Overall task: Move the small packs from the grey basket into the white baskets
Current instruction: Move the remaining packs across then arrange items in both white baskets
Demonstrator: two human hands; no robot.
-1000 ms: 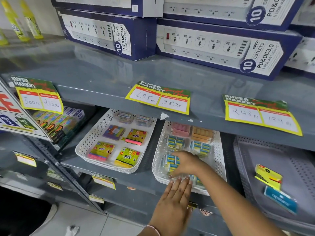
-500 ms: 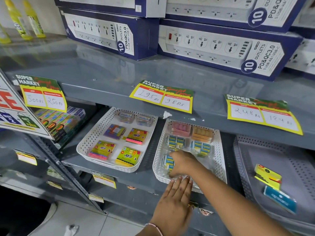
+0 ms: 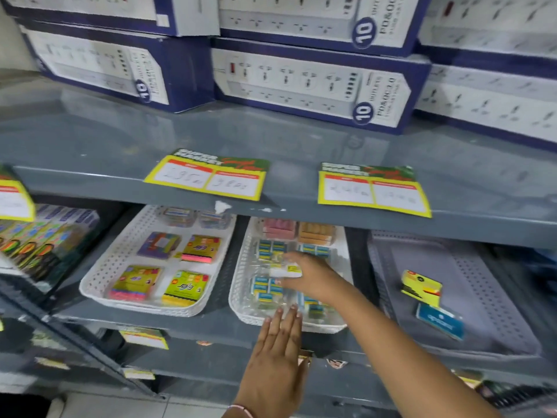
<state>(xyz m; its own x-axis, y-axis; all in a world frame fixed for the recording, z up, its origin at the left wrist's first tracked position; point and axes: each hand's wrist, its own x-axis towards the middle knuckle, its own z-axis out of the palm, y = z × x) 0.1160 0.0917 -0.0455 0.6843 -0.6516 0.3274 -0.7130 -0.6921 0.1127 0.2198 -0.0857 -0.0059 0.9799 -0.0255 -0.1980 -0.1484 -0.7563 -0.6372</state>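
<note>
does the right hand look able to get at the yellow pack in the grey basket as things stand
Probably yes. The right hand is in the middle white basket, and the yellow pack lies uncovered in the grey basket just to its right on the same shelf. Nothing stands between them except the basket rims.

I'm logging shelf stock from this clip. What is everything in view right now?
power strip boxes: several, blue and white, top shelf
price tags: three, yellow, shelf edge
left white basket: one, holding colourful packs
middle white basket: one, holding small blue, pink and orange packs
grey basket: one, right, holding a yellow pack and a blue pack
boxed goods: stack, multicoloured, far left
right hand: inside middle basket
left hand: flat, at the middle basket's front rim
</note>
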